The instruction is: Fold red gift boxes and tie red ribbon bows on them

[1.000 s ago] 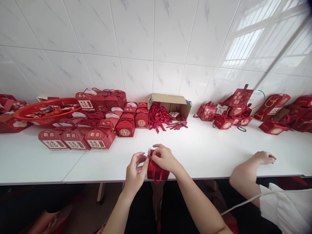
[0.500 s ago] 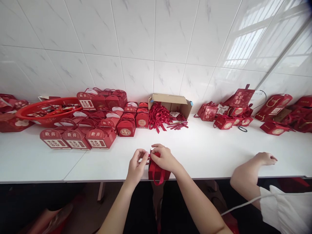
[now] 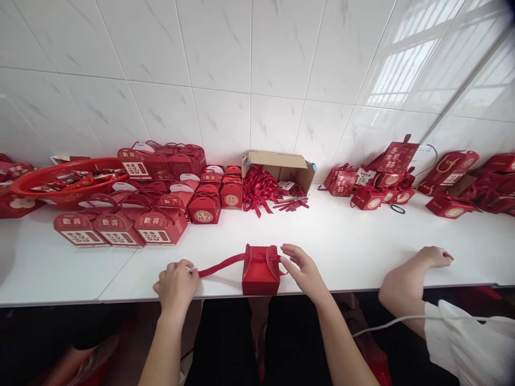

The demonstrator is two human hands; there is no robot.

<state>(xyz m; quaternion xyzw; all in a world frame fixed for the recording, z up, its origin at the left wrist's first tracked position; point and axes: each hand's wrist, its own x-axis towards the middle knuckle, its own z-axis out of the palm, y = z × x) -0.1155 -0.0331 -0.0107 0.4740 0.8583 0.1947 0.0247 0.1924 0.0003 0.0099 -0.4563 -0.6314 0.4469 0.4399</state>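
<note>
A small red gift box (image 3: pixel 260 283) stands at the table's front edge, its two curved side flaps raised. A dark red ribbon (image 3: pixel 222 265) runs through the flaps and stretches out to the left. My left hand (image 3: pixel 177 284) is closed on the ribbon's left end, well apart from the box. At the box's right side is my right hand (image 3: pixel 303 269), fingers extended, with the fingertips by the right flap where a short bit of ribbon sticks out.
Finished-looking red boxes (image 3: pixel 159 230) stand in rows at left, before a red basin (image 3: pixel 24 187) of small packets. A cardboard box (image 3: pixel 277 159) spills red ribbons (image 3: pixel 260 187). More red boxes (image 3: pixel 368 199) sit at right. Another person's hand (image 3: pixel 436 257) rests on the table (image 3: pixel 346 241).
My left hand has moved left, drawing the ribbon out through the box's flaps. My right hand has shifted from the box's top to its right side. The ribbon loop in front is gone.
</note>
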